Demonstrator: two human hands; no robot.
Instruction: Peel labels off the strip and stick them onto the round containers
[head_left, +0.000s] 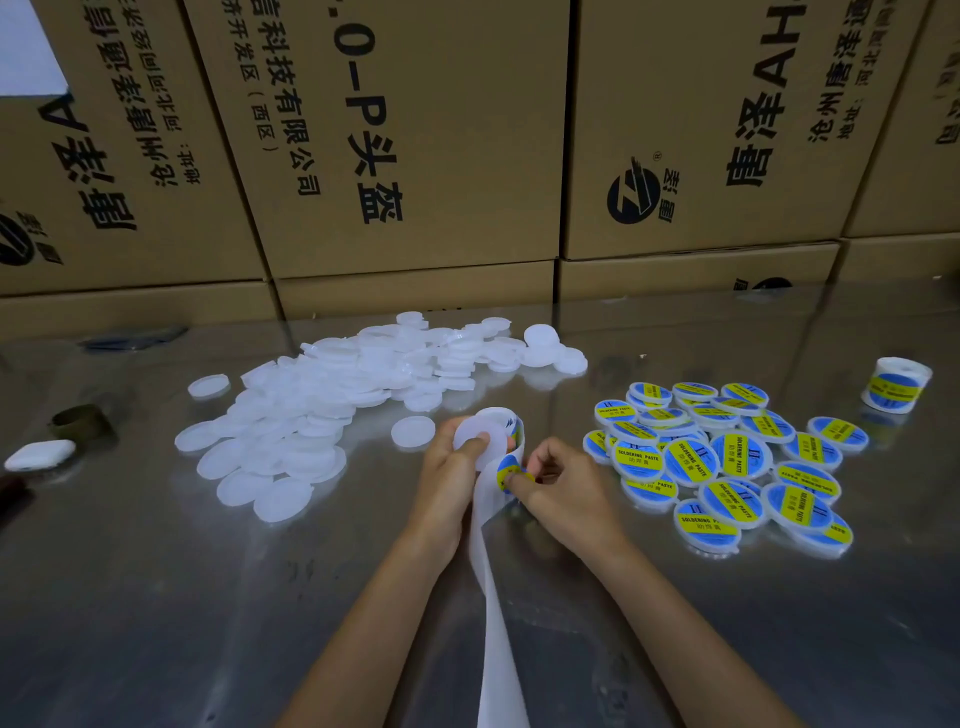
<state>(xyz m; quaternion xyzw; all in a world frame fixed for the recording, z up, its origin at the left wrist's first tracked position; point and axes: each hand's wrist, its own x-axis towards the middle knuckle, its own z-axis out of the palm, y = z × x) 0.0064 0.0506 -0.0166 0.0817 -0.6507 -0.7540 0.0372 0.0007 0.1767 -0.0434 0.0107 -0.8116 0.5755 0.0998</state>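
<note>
My left hand (447, 462) grips a plain white round container (480, 434) together with the roll of label strip (511, 418) behind it. The strip's bare white backing (493, 613) trails down toward me. My right hand (558, 480) pinches a blue and yellow label (505, 470) at the strip's bend, just below the container. A heap of unlabelled white containers (337, 395) lies to the left. Labelled containers (727, 462) are piled on the right.
The table (208, 597) is shiny metal. A second label roll (894, 384) stands at the far right. A white case (40, 454) and a brown tape ring (83, 422) lie at the left edge. Cardboard boxes (415, 156) wall off the back.
</note>
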